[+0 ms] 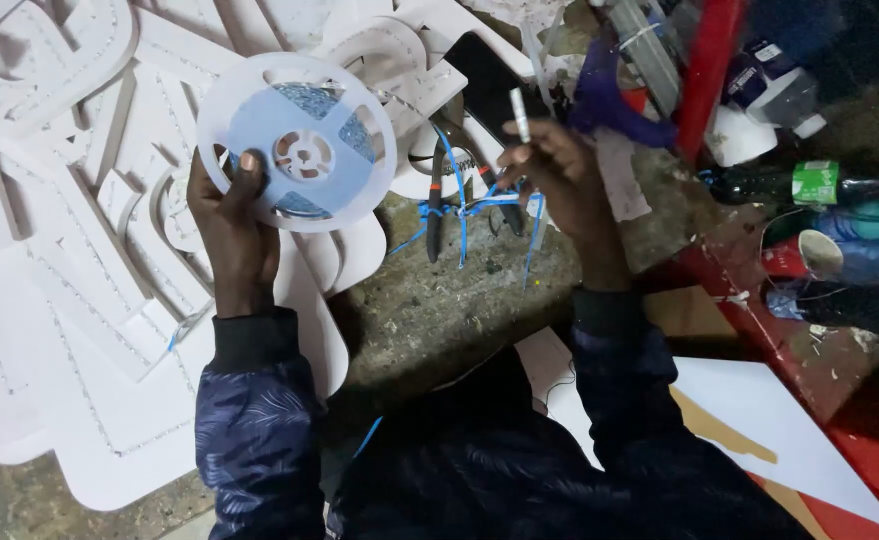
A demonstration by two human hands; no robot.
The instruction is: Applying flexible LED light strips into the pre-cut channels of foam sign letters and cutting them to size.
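My left hand (pixel 227 215) holds up a white plastic reel (pixel 297 142) wound with a bluish strip, thumb pressed on its face. A thin strip runs from the reel toward my right hand (pixel 559 175), which pinches its free end (pixel 520 115) upright between the fingers. Both hands hover above a rough grey work surface (pixel 449 310). Below the right hand lie pliers (pixel 435 215) with dark handles and loose blue wires (pixel 479 205).
White cut-out letter shapes (pixel 69 280) cover the left side. A dark phone (pixel 489 85) lies behind the reel. At the right are a red post (pixel 709 70), a green-labelled bottle (pixel 809 183), a cup (pixel 819 252) and a white sheet (pixel 759 420).
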